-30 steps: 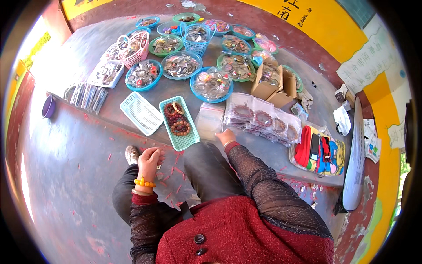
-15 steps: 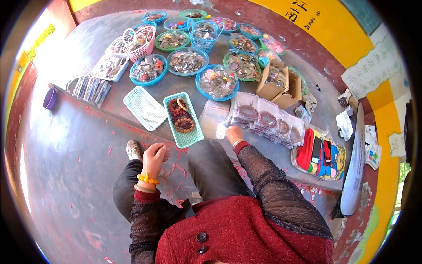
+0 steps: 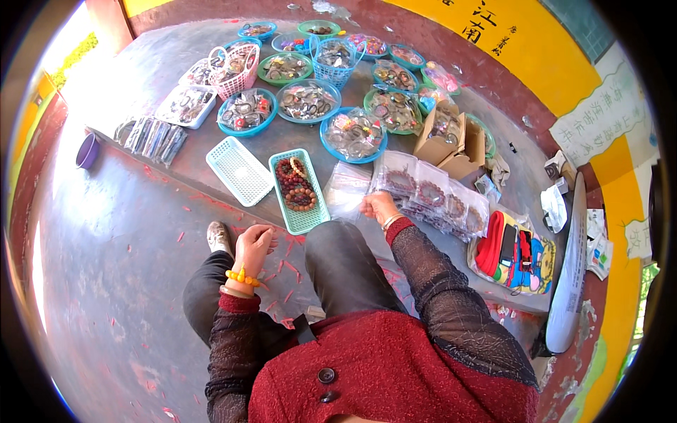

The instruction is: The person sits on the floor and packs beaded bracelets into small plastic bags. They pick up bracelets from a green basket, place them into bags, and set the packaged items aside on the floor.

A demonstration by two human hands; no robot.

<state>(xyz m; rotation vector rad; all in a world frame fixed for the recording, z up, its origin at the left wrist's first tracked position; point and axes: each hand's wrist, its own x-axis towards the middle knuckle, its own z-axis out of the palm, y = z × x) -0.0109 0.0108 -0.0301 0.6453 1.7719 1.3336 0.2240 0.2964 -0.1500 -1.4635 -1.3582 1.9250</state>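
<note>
My right hand (image 3: 379,206) pinches the near edge of a clear plastic bag (image 3: 343,206) beside a flat stack of clear bags (image 3: 350,178). Just right of it lie piled bagged bead bracelets (image 3: 431,192). Over my left thigh, my left hand (image 3: 254,247) hovers with fingers loosely curled and nothing seen in them; an orange bead bracelet (image 3: 242,276) circles that wrist. Between my hands, a mint-green plastic basket (image 3: 310,224) holds several bead bracelets (image 3: 299,189) in dark red, brown and cream. An empty pale basket (image 3: 240,171) stands left of it.
Several basins and baskets of bagged trinkets, such as a blue basin (image 3: 352,156), fill the back of the raised platform. Cardboard boxes (image 3: 462,166) stand behind the bagged bracelets. Colourful folded textile goods (image 3: 518,255) lie at right, and a purple bowl (image 3: 87,151) at far left.
My right hand has shifted slightly right and up, and the bag film by its fingers has moved. My left hand stays curled in nearly the same place. The view has tilted slightly.
</note>
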